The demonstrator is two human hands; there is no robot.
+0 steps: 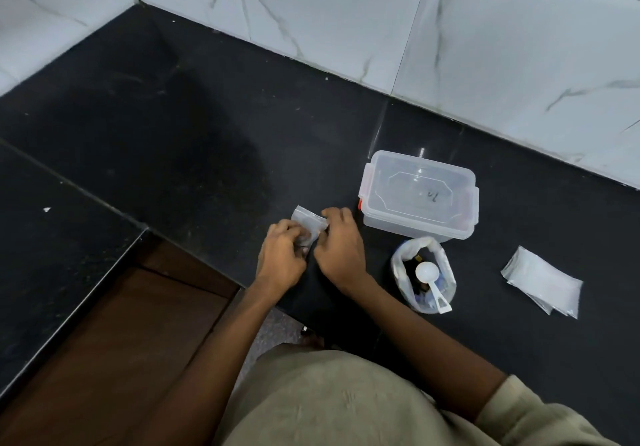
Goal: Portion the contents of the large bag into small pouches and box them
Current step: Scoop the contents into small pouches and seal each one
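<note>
Centre frame: my left hand (278, 258) and right hand (337, 246) pinch a small pouch (307, 226) — fingers clamped on it, apparently sealing. Next, I judge, it goes into the lidded box (420, 194) at right — lid off first.

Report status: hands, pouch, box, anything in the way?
Left hand and right hand both pinch small pouch on counter. Lidded box shut. Scoop rests in large bag. Nothing blocking.

Likely a home kitchen: black polished stone worktop (242, 127) running into a corner, white marble-veined wall tiles (346, 12) behind, brown wooden cabinet front (121, 324) below its edge.
</note>
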